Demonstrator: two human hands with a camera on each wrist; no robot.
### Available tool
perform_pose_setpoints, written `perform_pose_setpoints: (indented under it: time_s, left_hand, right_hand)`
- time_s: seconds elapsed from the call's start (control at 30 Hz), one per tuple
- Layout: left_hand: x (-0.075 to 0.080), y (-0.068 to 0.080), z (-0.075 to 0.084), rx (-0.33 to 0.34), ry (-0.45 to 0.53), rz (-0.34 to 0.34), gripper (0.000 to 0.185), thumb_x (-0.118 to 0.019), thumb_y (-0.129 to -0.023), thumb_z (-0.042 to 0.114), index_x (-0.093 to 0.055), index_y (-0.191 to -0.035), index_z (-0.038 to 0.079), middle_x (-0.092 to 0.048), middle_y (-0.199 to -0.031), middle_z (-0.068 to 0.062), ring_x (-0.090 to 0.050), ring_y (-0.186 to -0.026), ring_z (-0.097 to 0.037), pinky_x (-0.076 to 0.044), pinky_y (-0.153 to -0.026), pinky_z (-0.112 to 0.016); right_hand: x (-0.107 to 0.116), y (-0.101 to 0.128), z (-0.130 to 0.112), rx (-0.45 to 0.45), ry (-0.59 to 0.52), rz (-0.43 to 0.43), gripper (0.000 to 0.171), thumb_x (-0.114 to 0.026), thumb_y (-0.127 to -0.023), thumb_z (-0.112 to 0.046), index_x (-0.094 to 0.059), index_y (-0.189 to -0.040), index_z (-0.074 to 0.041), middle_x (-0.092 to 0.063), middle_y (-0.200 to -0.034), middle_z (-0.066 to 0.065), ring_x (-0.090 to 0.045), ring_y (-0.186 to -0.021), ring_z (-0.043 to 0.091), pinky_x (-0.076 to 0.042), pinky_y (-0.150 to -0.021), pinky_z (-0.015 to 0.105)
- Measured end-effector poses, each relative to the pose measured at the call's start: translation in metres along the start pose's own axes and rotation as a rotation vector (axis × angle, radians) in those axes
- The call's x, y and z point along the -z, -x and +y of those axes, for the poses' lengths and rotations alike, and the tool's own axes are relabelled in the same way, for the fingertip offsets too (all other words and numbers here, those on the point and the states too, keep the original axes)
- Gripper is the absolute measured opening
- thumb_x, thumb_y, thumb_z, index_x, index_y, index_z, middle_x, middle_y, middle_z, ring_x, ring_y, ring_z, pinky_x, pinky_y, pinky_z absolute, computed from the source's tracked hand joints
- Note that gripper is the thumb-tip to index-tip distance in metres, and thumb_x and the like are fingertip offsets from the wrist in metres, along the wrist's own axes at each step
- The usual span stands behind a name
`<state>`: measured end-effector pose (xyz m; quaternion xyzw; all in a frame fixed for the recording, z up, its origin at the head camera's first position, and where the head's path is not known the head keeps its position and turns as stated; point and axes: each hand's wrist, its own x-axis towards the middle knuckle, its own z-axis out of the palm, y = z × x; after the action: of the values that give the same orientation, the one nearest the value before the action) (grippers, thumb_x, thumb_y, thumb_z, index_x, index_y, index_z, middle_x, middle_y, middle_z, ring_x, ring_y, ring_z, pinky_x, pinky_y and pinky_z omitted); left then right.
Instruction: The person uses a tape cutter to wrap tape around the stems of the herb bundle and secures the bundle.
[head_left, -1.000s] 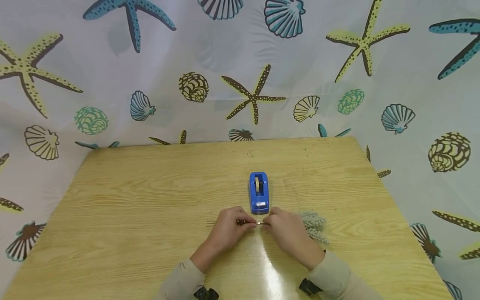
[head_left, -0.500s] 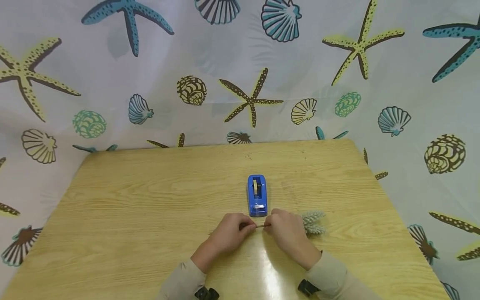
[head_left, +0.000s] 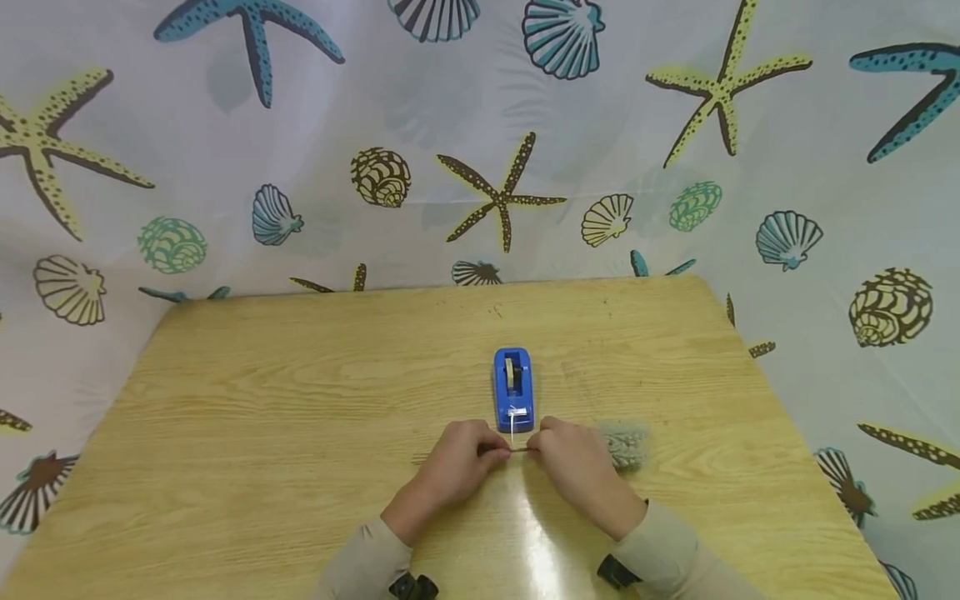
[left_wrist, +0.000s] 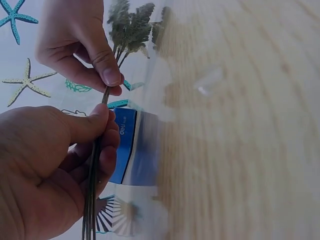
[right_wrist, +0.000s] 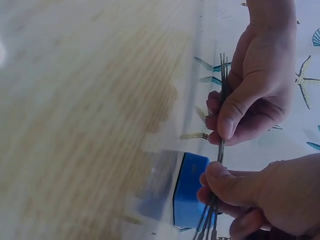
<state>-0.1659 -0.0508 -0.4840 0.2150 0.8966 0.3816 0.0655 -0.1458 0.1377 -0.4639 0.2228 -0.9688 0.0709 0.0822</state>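
Note:
A thin bundle of dark stems (left_wrist: 91, 185) with grey-green, ear-like heads (head_left: 626, 447) lies sideways between both hands. My left hand (head_left: 459, 460) pinches it between thumb and fingers, its bare ends passing through the palm and out to the left. Close by, my right hand (head_left: 576, 463) pinches the stems on the side of the heads, with a short stretch bare between the fingertips. Just beyond the hands stands a blue tape dispenser (head_left: 513, 389) holding a roll of tape. A narrow pale strip of tape (head_left: 512, 428) runs from its front edge toward the stems.
The wooden table (head_left: 300, 400) extends to both sides. A white curtain (head_left: 420, 100) printed with starfish and shells hangs behind and beside it. Glare (head_left: 540, 546) brightens the tabletop between the forearms.
A pale tape strip now shows between the dispenser and the stems. The white patch seen on the stems earlier no longer shows there. The heads have shifted as the bundle turned; both hands keep their places.

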Motion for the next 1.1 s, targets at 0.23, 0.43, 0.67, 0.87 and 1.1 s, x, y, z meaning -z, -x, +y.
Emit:
perform_pose_setpoints:
  time_s: [0.23, 0.43, 0.67, 0.87, 1.1]
  left_hand:
    - [-0.0016, 0.0025, -0.0004, 0.009, 0.018, 0.012, 0.007, -0.072, -0.091, 0.010, -0.079, -0.091, 0.009, -0.068, -0.082, 0.003, -0.058, -0.075, -0.005, -0.051, -0.070, -0.021]
    - [-0.0011, 0.0036, 0.0010, 0.007, 0.028, -0.006, 0.013, -0.067, -0.096, 0.013, -0.078, -0.096, 0.005, -0.071, -0.086, -0.001, -0.057, -0.076, -0.008, -0.049, -0.068, -0.023]
    - [0.0006, -0.0016, 0.0020, 0.011, 0.003, -0.006, 0.013, -0.066, -0.096, 0.010, -0.077, -0.094, 0.004, -0.070, -0.083, -0.002, -0.057, -0.073, -0.008, -0.049, -0.067, -0.023]
    - [0.0004, -0.0009, 0.0022, -0.007, -0.015, 0.032, 0.011, -0.069, -0.094, 0.008, -0.078, -0.093, 0.003, -0.066, -0.079, -0.001, -0.052, -0.068, -0.007, -0.046, -0.061, -0.021]
    - [-0.0018, 0.0007, 0.0000, -0.047, -0.032, 0.093, 0.009, -0.071, -0.091, 0.007, -0.079, -0.093, 0.004, -0.066, -0.080, 0.000, -0.053, -0.070, -0.007, -0.046, -0.062, -0.020]
  right_hand:
    - [-0.0030, 0.0017, 0.0011, -0.007, -0.030, 0.071, 0.004, -0.083, -0.080, -0.022, -0.080, -0.079, -0.019, -0.057, -0.066, -0.006, -0.054, -0.054, 0.011, -0.040, -0.046, 0.026]
    - [-0.0072, 0.0031, 0.0024, -0.032, -0.022, 0.096, 0.007, -0.085, -0.077, -0.024, -0.079, -0.078, -0.020, -0.056, -0.066, -0.008, -0.054, -0.054, 0.010, -0.040, -0.045, 0.024]
    - [-0.0063, -0.0008, 0.0032, -0.048, -0.032, 0.117, 0.012, -0.086, -0.077, -0.023, -0.074, -0.076, -0.019, -0.058, -0.071, -0.008, -0.057, -0.057, 0.010, -0.044, -0.048, 0.025]
    - [-0.0038, -0.0008, 0.0018, -0.016, 0.021, 0.091, 0.011, -0.083, -0.080, -0.025, -0.078, -0.089, -0.020, -0.066, -0.084, -0.005, -0.060, -0.061, 0.011, -0.044, -0.047, 0.024]
    - [-0.0004, -0.0018, -0.0016, -0.055, 0.044, 0.029, 0.006, -0.079, -0.085, -0.027, -0.080, -0.089, -0.023, -0.062, -0.075, -0.004, -0.049, -0.054, 0.009, -0.036, -0.043, 0.026]
